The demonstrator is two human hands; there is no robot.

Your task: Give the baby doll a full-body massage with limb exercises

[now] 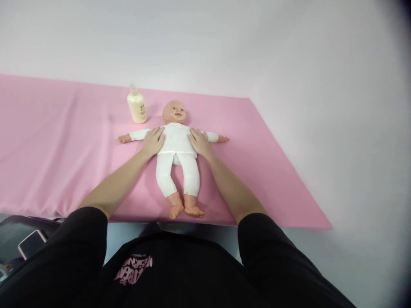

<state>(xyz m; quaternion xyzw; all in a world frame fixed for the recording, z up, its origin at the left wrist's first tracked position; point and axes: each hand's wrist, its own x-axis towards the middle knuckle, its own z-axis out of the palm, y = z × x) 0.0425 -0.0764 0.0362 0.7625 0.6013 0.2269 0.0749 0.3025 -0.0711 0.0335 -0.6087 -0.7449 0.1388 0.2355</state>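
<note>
We have the doll [175,139] face up on the pink-covered tabletop [250,171], at 12 o'clock from us, so its placement appears complete. We rest the left hand [154,141] at its 9 o'clock side and the right hand [201,143] at 3 o'clock, fingers extended and clamped on nothing; this contact work appears unfinished, with the bottle [137,108] standing untouched at 10 o'clock

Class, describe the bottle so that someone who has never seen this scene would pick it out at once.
Find the wide pink cloth, where a doll in white lies face up. Just left of the doll's head, near the cloth's far edge, stands the bottle. Unlike the doll, it is upright, pale yellow and narrow-topped.
</note>
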